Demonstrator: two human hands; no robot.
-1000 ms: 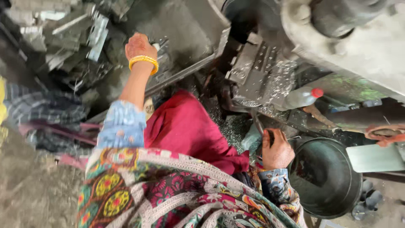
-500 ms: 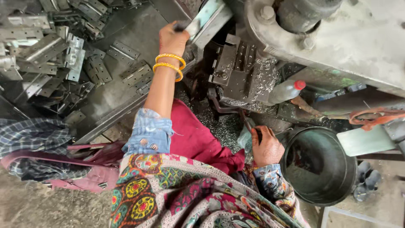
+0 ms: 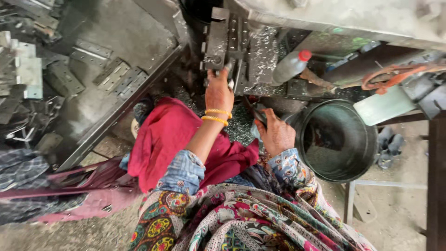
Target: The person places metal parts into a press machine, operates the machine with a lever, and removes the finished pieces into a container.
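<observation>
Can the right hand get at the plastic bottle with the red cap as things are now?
Probably yes. The right hand lies low beside the dark bucket, and the bottle lies just above it with nothing between, though the hand already grips something.

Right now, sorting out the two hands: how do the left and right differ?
The left hand reaches up to the machine's metal die block; the right hand stays low beside the black tub. The left wrist wears yellow bangles; the right shows none. Both are bare.

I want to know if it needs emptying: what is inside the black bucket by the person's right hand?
The black bucket looks mostly empty: dark inner walls and a greyish bottom. The near rim and the right hand hide its left edge.
</observation>
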